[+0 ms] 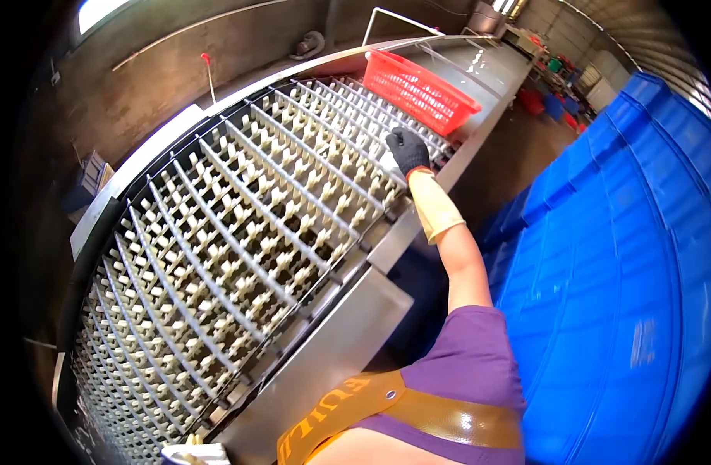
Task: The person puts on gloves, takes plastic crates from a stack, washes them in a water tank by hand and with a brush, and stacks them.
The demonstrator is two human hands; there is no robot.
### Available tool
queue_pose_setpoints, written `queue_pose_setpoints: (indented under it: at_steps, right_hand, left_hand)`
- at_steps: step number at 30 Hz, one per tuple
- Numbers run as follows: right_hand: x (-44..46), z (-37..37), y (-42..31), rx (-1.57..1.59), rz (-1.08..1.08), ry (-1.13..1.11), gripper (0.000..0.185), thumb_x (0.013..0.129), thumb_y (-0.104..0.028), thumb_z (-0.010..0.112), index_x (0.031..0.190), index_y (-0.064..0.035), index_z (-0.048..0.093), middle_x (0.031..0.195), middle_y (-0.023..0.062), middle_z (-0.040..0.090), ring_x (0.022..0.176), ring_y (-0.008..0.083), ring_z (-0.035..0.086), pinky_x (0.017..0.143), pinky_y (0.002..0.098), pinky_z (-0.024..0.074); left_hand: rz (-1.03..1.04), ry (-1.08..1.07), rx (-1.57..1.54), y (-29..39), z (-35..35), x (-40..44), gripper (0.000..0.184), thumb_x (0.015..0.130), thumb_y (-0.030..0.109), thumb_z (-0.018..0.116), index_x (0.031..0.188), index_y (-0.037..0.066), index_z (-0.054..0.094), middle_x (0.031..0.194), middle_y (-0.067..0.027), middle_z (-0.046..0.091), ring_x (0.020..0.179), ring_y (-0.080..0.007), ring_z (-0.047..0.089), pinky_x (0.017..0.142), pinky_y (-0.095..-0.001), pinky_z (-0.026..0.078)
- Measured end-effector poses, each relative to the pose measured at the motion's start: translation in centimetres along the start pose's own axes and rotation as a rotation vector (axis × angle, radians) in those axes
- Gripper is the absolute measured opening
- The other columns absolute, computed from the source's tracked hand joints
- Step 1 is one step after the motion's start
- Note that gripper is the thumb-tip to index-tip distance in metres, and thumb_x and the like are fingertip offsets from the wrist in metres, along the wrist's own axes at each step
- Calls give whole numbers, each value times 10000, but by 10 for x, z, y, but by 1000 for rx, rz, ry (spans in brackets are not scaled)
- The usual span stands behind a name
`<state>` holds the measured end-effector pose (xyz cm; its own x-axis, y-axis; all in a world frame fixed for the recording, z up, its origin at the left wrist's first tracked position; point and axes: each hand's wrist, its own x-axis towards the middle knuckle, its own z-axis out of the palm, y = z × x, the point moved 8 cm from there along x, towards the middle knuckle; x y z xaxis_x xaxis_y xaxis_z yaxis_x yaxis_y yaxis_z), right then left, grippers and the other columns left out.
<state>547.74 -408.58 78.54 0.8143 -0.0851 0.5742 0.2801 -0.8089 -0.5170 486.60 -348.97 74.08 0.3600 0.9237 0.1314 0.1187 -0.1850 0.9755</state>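
My right hand (407,149), in a dark knit glove over a cream rubber sleeve, reaches out over the far part of a metal frame. Its fingers look curled closed. A small white patch (388,161) shows beside the fingers; whether they grip it is unclear. Beneath and around the hand is a rack or conveyor bed (239,232) with many rows of pale pegs, crossed by grey bars. A red perforated basket (421,89) sits just beyond the hand. My left hand is not identifiable in the picture.
Stacked blue plastic crates (603,271) rise close on my right. A steel side panel (348,325) borders the bed on my side. At the bottom edge lies a white-grey item (208,454) with cream pieces, partly cut off. A concrete wall (170,70) stands behind.
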Motion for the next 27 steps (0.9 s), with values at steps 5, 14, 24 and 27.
queue_pose_setpoints:
  at_steps: [5, 14, 24, 27]
  right_hand:
    - [117, 4, 132, -441, 214, 59, 605, 723, -504, 710, 1140, -79, 604, 1087, 243, 606, 978, 389, 613, 852, 467, 503]
    - [216, -38, 254, -738, 437, -408, 685, 724, -548, 683, 1253, -132, 560, 1313, 163, 534, 1191, 303, 542, 978, 442, 448]
    - [219, 14, 171, -826, 272, -506, 495, 802, -471, 642, 1093, -71, 660, 1153, 192, 624, 1082, 365, 594, 901, 464, 482]
    - [219, 39, 115, -805, 195, -441, 449, 764, -412, 637, 1024, -49, 685, 1085, 205, 652, 1020, 361, 632, 876, 466, 505]
  left_hand:
    - [-11, 205, 60, -10, 19, -13, 647, 936, 341, 553, 1418, -27, 326, 1279, -199, 523, 1078, -252, 563, 954, -354, 431]
    - [-31, 392, 26, -42, -12, -24, 625, 946, 370, 515, 1387, -48, 371, 1250, -213, 549, 1090, -275, 568, 970, -373, 431]
    - [-111, 464, -106, -72, -54, -105, 627, 950, 419, 479, 1332, -78, 442, 1213, -220, 583, 1098, -289, 576, 983, -382, 429]
    - [-200, 433, -158, -53, -25, -114, 660, 925, 459, 502, 1265, -107, 500, 1171, -213, 604, 1056, -270, 592, 958, -349, 442]
